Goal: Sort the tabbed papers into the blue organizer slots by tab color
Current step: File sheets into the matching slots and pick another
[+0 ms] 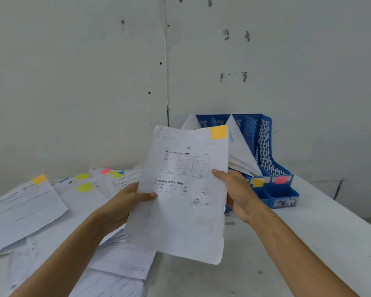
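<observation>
I hold a printed white paper [180, 202] upright above the table, with an orange tab [218, 132] at its top right corner. My left hand [124, 202] grips its left edge and my right hand [236, 189] grips its right edge. Behind the sheet, at the back right, stands the blue organizer [266, 146], partly hidden by the paper. Sheets [240, 153] lean in one of its slots. An orange label [258, 182] and a pink label [281, 179] mark the fronts of two slots.
Loose tabbed papers [26, 206] spread over the white table [308, 243] at the left, with orange [39, 179], yellow [85, 187], pink [105, 170] and blue tabs. More sheets [124, 260] lie under my left forearm. A white wall stands close behind.
</observation>
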